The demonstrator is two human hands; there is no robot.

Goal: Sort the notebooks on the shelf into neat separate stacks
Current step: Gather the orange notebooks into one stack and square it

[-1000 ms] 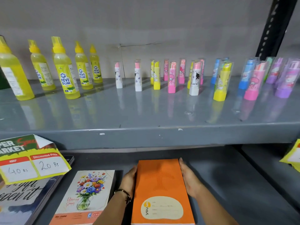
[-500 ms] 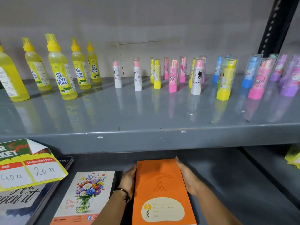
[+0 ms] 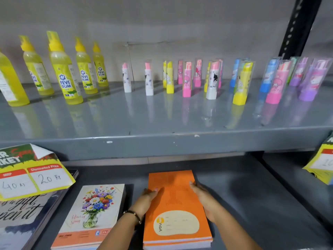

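Note:
A stack of orange notebooks [image 3: 173, 197] lies flat on the lower grey shelf [image 3: 252, 204], its cream label toward me. My left hand [image 3: 146, 201] presses against the stack's left edge, fingertips resting on the top cover. My right hand [image 3: 201, 199] holds the right edge, so the stack is clasped between both palms. To the left lies a stack of floral-cover notebooks [image 3: 93, 213], apart from the orange one. Further left sits a large dark notebook with script lettering [image 3: 21, 221], partly hidden by a price tag.
A yellow price tag [image 3: 32, 175] hangs from the upper shelf's front edge [image 3: 162, 145]; another tag [image 3: 322, 165] hangs at the right. The upper shelf carries yellow gum bottles [image 3: 63, 73] and several coloured stick-shaped items [image 3: 187, 78]. A black upright post [image 3: 297, 26] stands at the right.
Both hands have slid back toward me along the sides of the orange stack, and my left fingertips now lie on the cover. The stack itself stays where it was.

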